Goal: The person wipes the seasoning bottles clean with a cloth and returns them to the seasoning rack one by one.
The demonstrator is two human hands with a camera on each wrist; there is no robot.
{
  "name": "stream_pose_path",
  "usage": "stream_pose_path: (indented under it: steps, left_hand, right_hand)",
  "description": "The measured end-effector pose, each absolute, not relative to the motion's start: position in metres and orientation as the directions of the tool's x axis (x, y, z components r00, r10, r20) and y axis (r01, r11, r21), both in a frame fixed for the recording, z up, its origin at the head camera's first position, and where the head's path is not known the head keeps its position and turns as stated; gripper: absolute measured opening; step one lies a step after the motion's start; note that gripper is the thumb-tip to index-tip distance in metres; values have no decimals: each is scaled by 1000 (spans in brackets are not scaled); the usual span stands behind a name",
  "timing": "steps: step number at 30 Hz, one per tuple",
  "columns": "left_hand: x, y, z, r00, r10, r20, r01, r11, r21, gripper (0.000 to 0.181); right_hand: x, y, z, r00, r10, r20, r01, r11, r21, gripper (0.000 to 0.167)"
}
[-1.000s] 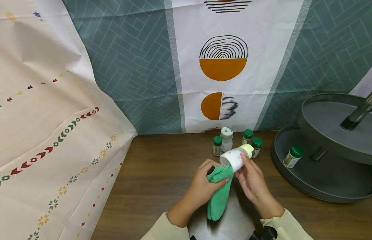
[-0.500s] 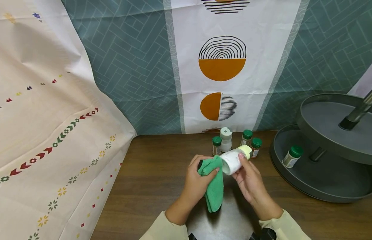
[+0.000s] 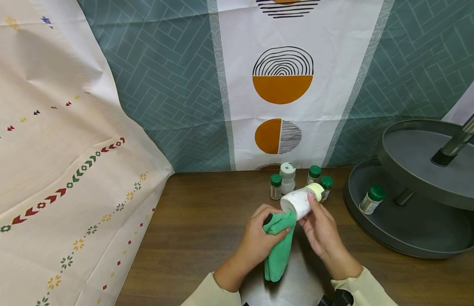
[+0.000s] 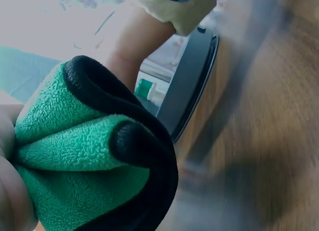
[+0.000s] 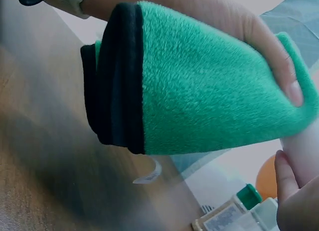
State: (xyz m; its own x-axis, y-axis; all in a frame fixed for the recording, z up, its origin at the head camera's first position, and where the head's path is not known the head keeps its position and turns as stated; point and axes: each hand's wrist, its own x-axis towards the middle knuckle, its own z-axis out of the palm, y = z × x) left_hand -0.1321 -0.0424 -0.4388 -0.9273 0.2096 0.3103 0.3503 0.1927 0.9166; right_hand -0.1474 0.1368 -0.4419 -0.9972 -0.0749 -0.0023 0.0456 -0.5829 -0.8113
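My left hand (image 3: 259,237) grips a folded green cloth (image 3: 278,255) with black edging, its upper end touching the near end of a white bottle (image 3: 297,202). Tilted on its side, the bottle is held by my right hand (image 3: 324,231), thumb along its upper side near the pale yellow end. In the left wrist view the cloth (image 4: 70,146) hides the bottle. The right wrist view shows the cloth (image 5: 209,86) between the left thumb and fingers, with part of the bottle (image 5: 303,151) at the right edge.
Behind the hands stand a green-capped jar (image 3: 275,187), a white-capped bottle (image 3: 288,178) and two more green-capped jars (image 3: 314,173). At right, a two-tier dark tray (image 3: 374,238) bears another green-capped jar (image 3: 372,199). Patterned cloth hangs behind the wooden table (image 3: 191,221).
Half a second ago the cloth and left hand were farther left and higher; they have since moved right and down, back to the bottle's near end. The bottle has shifted slightly.
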Motion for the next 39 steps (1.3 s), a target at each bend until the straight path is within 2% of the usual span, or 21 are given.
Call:
stream_pose_path:
  steps: [5,9,14,18,23,28,32,39]
  left_hand:
    - [-127,-40,-436,-914,223,339,381,186,906,34]
    - [-127,-39,-437,-902,153,403,426,172,888,35]
    - [-129,-39,-438,-881,30,471,468,183,864,36]
    - [-133,-40,-440,-880,-15,474,462,200,864,35]
    - [-137,-41,-443,-924,-27,380,369,186,911,36]
    - [-141,-44,-446,-964,-44,262,256,116,960,38]
    - [-146,-48,-448,-986,-36,161,160,26,987,42]
    - [-160,-56,-461,-999,13,30,28,-80,996,47]
  right_hand:
    - [-147,134,-444,-994,-101,-48,96,-559,-824,43]
    - [-147,129,-444,-986,-130,-106,160,-536,-829,53]
    - [-146,127,-441,-981,-136,-136,188,-522,-832,52]
    - [-145,128,-438,-987,-114,-117,159,-503,-850,50]
    - [-145,132,-435,-994,-74,-83,108,-462,-880,40]
    - [-144,137,-433,-999,-33,-10,24,-451,-892,28]
    - [-144,142,-428,-999,-21,47,-34,-410,-911,29]
    - [-142,161,-403,-988,42,148,-154,-283,-947,44]
